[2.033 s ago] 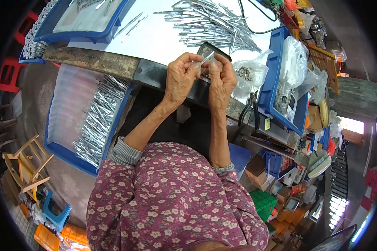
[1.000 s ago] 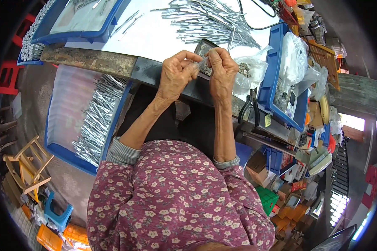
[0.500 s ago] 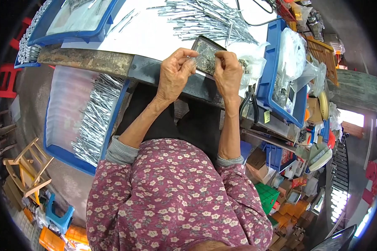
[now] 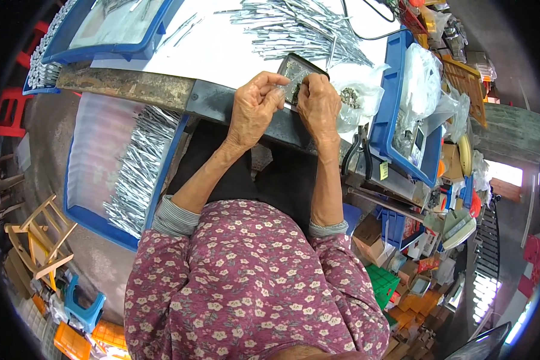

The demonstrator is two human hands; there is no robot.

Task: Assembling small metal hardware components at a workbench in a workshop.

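Observation:
My left hand (image 4: 255, 111) is closed, thumb and forefinger pinched together at the table's front edge; what they hold is too small to make out. Beside it, my right hand (image 4: 319, 109) reaches over the near right part of a dark shallow tray (image 4: 298, 65) of small metal pieces. Its fingers are bent and pressed together, and anything in them is hidden. Just right of this hand lies a clear plastic bag (image 4: 366, 96) with small brassy parts (image 4: 349, 97). Beyond the tray spreads a large pile of thin silvery metal rods (image 4: 300, 30).
Black-handled pliers (image 4: 357, 153) hang at the table edge, near a blue bin (image 4: 395, 78) with plastic bags. A blue tray (image 4: 102, 54) stands at the back left. Lower left, another blue crate (image 4: 96, 222) holds many silvery rods. A black cable (image 4: 366, 37) crosses the far right.
My right hand has shifted left, closer to my left hand and over the small pieces. More of the brassy parts in the bag now shows. My left hand has barely moved.

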